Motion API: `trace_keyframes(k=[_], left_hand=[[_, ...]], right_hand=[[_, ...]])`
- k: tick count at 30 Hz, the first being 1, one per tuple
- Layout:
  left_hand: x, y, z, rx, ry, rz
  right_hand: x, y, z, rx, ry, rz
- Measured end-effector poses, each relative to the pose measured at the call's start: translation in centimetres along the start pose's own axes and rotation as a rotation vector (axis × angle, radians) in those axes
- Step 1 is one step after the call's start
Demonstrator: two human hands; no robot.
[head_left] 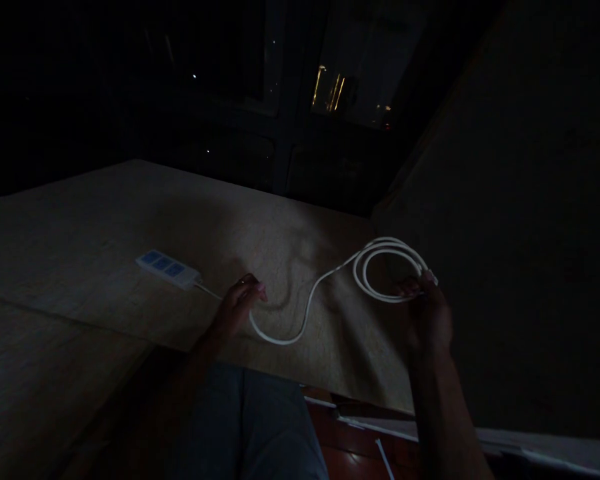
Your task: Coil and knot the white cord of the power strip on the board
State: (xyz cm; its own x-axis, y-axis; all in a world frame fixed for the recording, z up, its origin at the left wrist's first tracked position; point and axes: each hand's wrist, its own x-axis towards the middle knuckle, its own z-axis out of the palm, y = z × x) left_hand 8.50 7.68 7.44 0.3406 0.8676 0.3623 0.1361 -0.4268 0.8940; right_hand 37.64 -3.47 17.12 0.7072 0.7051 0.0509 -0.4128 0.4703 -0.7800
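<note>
A white power strip with blue socket faces lies on the tabletop at the left. Its white power cord runs behind my left hand, which is closed with curled fingers around the cord near the strip. From there the cord sags in a curve, then rises to the right into a few loose loops. My right hand grips those loops at their right side, holding them up above the table. Its fingers wrap the cord, partly in shadow. The plug end cannot be made out.
The pale tabletop has a seam at the left and a front edge close to my legs. A dark wall rises at the right. Behind the table stand dark windows with lights. Reddish flooring shows below.
</note>
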Motion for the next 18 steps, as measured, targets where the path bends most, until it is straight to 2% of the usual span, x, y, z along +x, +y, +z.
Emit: trace_keyframes(k=[3,5,7,9,12,15,18], left_hand=[[-0.2,-0.5,-1.8,0.337,-0.047,0.164],[-0.7,-0.9,-2.1,0.607,-0.116,0.258],[-1.3,-1.4,-1.8,0.817,-0.177,0.284],[-1.7,-1.9,-0.8,0.953,-0.209,0.253],[-1.5,-1.6,0.9,1.096,-0.221,0.159],[-0.6,0.3,2.6,1.181,-0.224,0.103],[0.7,2.8,4.4,1.095,-0.258,0.214]], right_hand=[[0.6,0.6,-1.4,0.175,0.104,0.027],[0.6,1.2,-2.0,0.263,0.146,0.045],[0.3,1.9,-2.5,0.333,0.160,0.062],[-0.2,2.8,-2.7,0.376,0.131,0.087],[-1.5,3.9,-2.3,0.426,0.053,0.117],[-3.0,4.4,-1.3,0.480,0.002,0.151],[-4.6,4.1,-0.3,0.548,-0.033,0.231]])
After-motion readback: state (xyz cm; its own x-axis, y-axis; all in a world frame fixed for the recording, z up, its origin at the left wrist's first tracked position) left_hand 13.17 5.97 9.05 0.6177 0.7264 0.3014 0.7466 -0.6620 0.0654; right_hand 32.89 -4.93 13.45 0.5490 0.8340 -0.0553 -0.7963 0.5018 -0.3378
